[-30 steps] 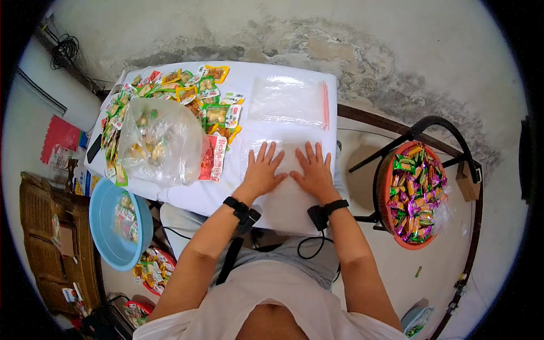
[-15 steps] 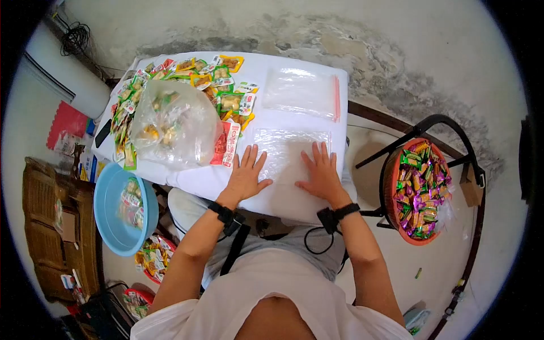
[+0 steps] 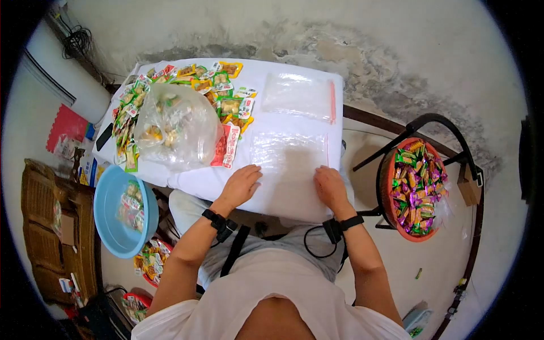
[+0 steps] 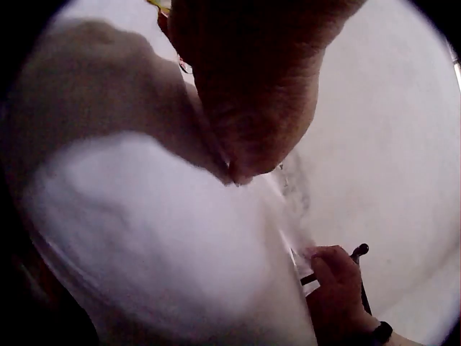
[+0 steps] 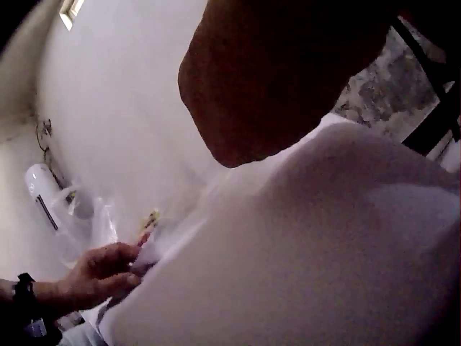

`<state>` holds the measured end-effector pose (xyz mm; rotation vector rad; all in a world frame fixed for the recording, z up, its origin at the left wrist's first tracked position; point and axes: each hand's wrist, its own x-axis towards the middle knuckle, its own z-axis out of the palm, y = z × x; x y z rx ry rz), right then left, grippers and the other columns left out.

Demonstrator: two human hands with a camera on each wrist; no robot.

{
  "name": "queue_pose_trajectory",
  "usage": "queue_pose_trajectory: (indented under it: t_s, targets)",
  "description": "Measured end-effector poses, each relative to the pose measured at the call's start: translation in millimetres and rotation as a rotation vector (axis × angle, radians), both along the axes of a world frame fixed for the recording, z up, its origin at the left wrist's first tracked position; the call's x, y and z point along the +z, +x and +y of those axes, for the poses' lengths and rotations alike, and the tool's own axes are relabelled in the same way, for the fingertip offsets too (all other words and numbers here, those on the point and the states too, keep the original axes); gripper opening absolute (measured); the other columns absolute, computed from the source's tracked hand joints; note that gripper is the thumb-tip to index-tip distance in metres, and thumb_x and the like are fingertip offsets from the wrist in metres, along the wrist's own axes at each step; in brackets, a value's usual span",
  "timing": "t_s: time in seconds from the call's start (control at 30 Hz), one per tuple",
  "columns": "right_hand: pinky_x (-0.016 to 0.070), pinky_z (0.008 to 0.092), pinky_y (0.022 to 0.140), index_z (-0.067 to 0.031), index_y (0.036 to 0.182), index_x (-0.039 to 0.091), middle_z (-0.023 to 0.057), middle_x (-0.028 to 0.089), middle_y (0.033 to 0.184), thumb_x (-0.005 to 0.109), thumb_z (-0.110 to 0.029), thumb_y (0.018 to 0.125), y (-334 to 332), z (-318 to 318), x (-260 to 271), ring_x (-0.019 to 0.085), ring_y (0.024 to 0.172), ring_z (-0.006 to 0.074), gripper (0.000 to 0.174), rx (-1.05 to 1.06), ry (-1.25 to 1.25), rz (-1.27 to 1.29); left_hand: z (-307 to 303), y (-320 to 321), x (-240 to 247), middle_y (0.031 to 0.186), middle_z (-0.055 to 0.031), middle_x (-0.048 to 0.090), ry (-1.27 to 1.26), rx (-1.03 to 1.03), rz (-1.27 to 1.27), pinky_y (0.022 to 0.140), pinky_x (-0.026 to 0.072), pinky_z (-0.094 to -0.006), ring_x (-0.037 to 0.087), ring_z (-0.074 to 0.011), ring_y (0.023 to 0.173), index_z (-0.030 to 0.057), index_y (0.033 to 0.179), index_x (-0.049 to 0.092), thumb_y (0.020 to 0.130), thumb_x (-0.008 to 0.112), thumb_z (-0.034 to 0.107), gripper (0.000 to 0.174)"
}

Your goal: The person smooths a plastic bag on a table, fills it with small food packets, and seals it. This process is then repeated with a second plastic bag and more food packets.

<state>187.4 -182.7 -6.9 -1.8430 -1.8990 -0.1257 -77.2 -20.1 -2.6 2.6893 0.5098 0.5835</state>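
Observation:
A flat, clear plastic bag (image 3: 289,148) with a reddish strip along its right side lies on the white-covered table (image 3: 277,195). My left hand (image 3: 242,184) is at its near left corner, fingers bent. In the right wrist view, that hand's thumb and fingers (image 5: 108,258) close on a thin pale edge. My right hand (image 3: 330,186) pinches the bag's near right corner, fingertips bunched beside the strip. The left wrist view shows that right hand (image 4: 333,281) with thumb and forefinger together. In the head view both thumbs are mostly hidden.
Another flat clear bag (image 3: 297,97) lies farther back. On the left, a bulging clear bag of snacks (image 3: 178,127) sits among snack packets (image 3: 230,106) and a phone (image 3: 104,136). A blue basin (image 3: 102,229) stands lower left; a basket of wrapped candies (image 3: 418,192) stands right.
Both hands lay flat with spread fingers on the bag; they have drawn back toward my body to its near corners, and their fingers have bent. The head view has shifted slightly.

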Motion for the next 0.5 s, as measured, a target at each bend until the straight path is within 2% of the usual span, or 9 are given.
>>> queue_pose_trajectory:
  t_s: [0.13, 0.2, 0.23, 0.33, 0.37, 0.4, 0.43, 0.47, 0.5]
  targets:
    - [0.0394, 0.0435, 0.092, -0.0075, 0.089, 0.058, 0.0096, 0.060, 0.098, 0.060, -0.012, 0.080, -1.7, -9.9, 28.0, 0.056, 0.100, 0.0276, 0.010, -0.048, -0.034, 0.161, -3.6, 0.5, 13.7, 0.102, -0.0111, 0.063, -0.098, 0.075, -0.131, 0.087, 0.0464, -0.0375, 0.058, -0.0288, 0.100, 0.0029, 0.095, 0.061, 0.079, 0.061, 0.006, 0.017]
    - [0.0401, 0.0436, 0.092, -0.0072, 0.091, 0.057, 0.0097, 0.061, 0.097, 0.063, -0.011, 0.079, -2.4, -15.8, 53.4, 0.056, 0.100, 0.0280, 0.014, -0.047, -0.013, 0.116, -6.6, 2.6, 37.4, 0.093, -0.0106, 0.065, -0.230, 0.172, -0.355, 0.082, 0.0484, -0.0343, 0.061, -0.0271, 0.092, 0.0020, 0.088, 0.063, 0.081, 0.059, 0.004, 0.009]
    - [0.0408, 0.0436, 0.091, -0.0069, 0.093, 0.057, 0.0099, 0.061, 0.097, 0.065, -0.009, 0.077, -2.6, -17.2, 60.1, 0.057, 0.099, 0.0285, 0.018, -0.039, 0.007, 0.070, -7.5, 2.6, 48.0, 0.093, -0.0106, 0.065, -0.230, 0.171, -0.355, 0.082, 0.0484, -0.0343, 0.061, -0.0271, 0.092, 0.0020, 0.088, 0.063, 0.081, 0.059, 0.004, 0.009]
    - [0.0425, 0.0390, 0.090, -0.0058, 0.092, 0.056, 0.0085, 0.062, 0.094, 0.062, -0.009, 0.082, 6.6, -20.1, 55.9, 0.059, 0.096, 0.0240, 0.013, -0.026, 0.016, 0.132, -3.5, 4.7, 67.1, 0.087, -0.0103, 0.065, -0.414, 0.265, -0.382, 0.076, 0.0487, -0.0297, 0.063, -0.0210, 0.083, -0.0002, 0.090, 0.061, 0.085, 0.058, 0.006, 0.009]
    - [0.0425, 0.0390, 0.090, -0.0058, 0.092, 0.056, 0.0085, 0.062, 0.094, 0.062, -0.009, 0.082, 7.9, -17.6, 55.3, 0.059, 0.096, 0.0240, 0.013, -0.027, 0.020, 0.132, 0.1, 7.2, 69.4, 0.081, -0.0083, 0.064, -0.515, 0.292, -0.461, 0.070, 0.0480, -0.0269, 0.061, -0.0163, 0.076, -0.0006, 0.090, 0.061, 0.087, 0.058, 0.008, 0.010]
    - [0.0443, 0.0356, 0.085, -0.0052, 0.095, 0.054, 0.0076, 0.061, 0.090, 0.059, -0.008, 0.085, 6.7, -13.0, 60.4, 0.059, 0.091, 0.0196, 0.011, -0.083, 0.085, 0.498, 2.5, 10.7, 75.1, 0.075, -0.0064, 0.063, -0.619, 0.319, -0.539, 0.064, 0.0473, -0.0242, 0.059, -0.0116, 0.069, -0.0011, 0.091, 0.061, 0.088, 0.057, 0.011, 0.012]
    - [0.0461, 0.0322, 0.081, -0.0046, 0.097, 0.052, 0.0067, 0.060, 0.086, 0.055, -0.008, 0.088, 6.0, -8.6, 65.8, 0.060, 0.085, 0.0153, 0.010, -0.142, 0.150, 0.866, 4.7, 15.0, 81.1, 0.075, -0.0064, 0.063, -0.620, 0.317, -0.537, 0.064, 0.0473, -0.0242, 0.059, -0.0116, 0.069, -0.0011, 0.091, 0.061, 0.088, 0.057, 0.011, 0.012]
    - [0.0461, 0.0322, 0.081, -0.0046, 0.097, 0.052, 0.0067, 0.060, 0.086, 0.055, -0.008, 0.088, 7.3, -3.6, 71.2, 0.060, 0.085, 0.0153, 0.010, -0.146, 0.150, 0.867, 6.7, 20.5, 88.0, 0.071, -0.0038, 0.060, -0.723, 0.405, -0.578, 0.060, 0.0450, -0.0225, 0.055, -0.0085, 0.065, -0.0009, 0.090, 0.061, 0.089, 0.057, 0.011, 0.013]
    - [0.0461, 0.0284, 0.075, -0.0040, 0.098, 0.051, 0.0050, 0.058, 0.082, 0.052, -0.008, 0.090, 10.3, 3.3, 78.1, 0.059, 0.081, 0.0124, 0.009, -0.120, 0.212, 1.010, 8.5, 26.9, 96.4, 0.067, -0.0012, 0.057, -0.827, 0.493, -0.619, 0.055, 0.0427, -0.0208, 0.052, -0.0053, 0.061, -0.0007, 0.090, 0.061, 0.090, 0.057, 0.012, 0.014]
